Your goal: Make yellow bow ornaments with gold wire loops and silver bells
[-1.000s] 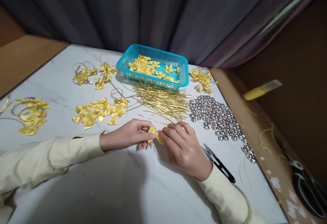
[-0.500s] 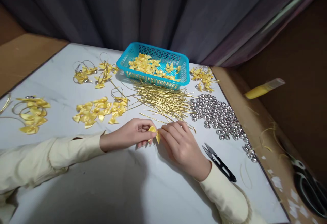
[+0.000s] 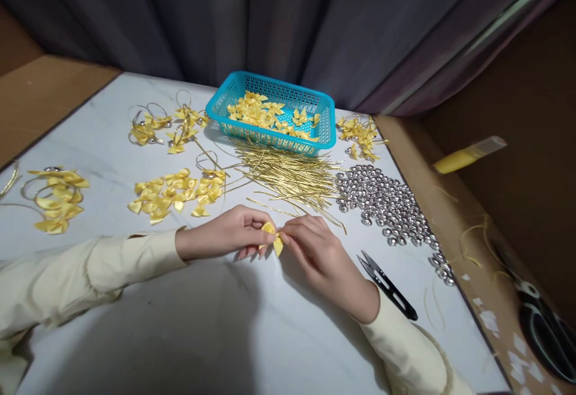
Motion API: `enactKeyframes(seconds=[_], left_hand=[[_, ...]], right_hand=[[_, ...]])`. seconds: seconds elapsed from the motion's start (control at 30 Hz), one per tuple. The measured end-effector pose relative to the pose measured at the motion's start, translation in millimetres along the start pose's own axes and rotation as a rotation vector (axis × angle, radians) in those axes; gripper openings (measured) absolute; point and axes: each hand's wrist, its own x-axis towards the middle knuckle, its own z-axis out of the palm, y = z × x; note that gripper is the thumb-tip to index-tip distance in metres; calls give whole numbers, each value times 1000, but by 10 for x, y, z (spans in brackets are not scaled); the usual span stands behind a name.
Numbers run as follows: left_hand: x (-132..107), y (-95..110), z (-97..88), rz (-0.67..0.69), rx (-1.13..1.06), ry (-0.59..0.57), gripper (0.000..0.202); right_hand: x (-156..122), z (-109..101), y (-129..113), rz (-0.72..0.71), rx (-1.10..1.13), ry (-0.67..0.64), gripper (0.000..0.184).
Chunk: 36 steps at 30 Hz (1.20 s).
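Note:
My left hand (image 3: 229,234) and my right hand (image 3: 317,250) meet at the middle of the white table, fingertips pinched together on one small yellow ribbon bow (image 3: 273,236). Both hands rest low on the tabletop. Just beyond them lies a spread of thin gold wire pieces (image 3: 288,179). Loose yellow bows (image 3: 173,195) lie to the left of the wires. A heap of small silver bells (image 3: 391,206) is to the right.
A blue plastic basket (image 3: 324,120) with yellow bows stands at the back. Finished bows with wire loops lie at the far left (image 3: 54,197), back left (image 3: 164,126) and back right (image 3: 360,134). Black thread snips (image 3: 389,287) lie by my right wrist. A yellow glue stick (image 3: 468,155) and scissors (image 3: 546,338) lie off the table.
Both hands have kept their pinch on the bow and shifted only slightly, the fingers working it a little. The view has tilted slightly.

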Motion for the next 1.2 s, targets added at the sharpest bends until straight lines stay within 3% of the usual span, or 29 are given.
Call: enactKeyframes(seconds=[0.53,0.73,0.87,1.0,1.2], left_hand=[[-33,-54,14,72,51,26,22],[-69,-133,111,339,478,254,13],[-100,-158,131,491,646,291,13],[-112,-151,126,540,702,289,13],[-101,-168,137,539,664,309,11]], right_hand=[[-9,-62,-43,-101,-96,66,13],[-16,-70,-45,-188,-179,80,11],[-34,-82,-36,-259,-220,79,15],[-39,-84,-29,-298,-249,6,21],[-21,-91,-46,-159,-106,9,10]])
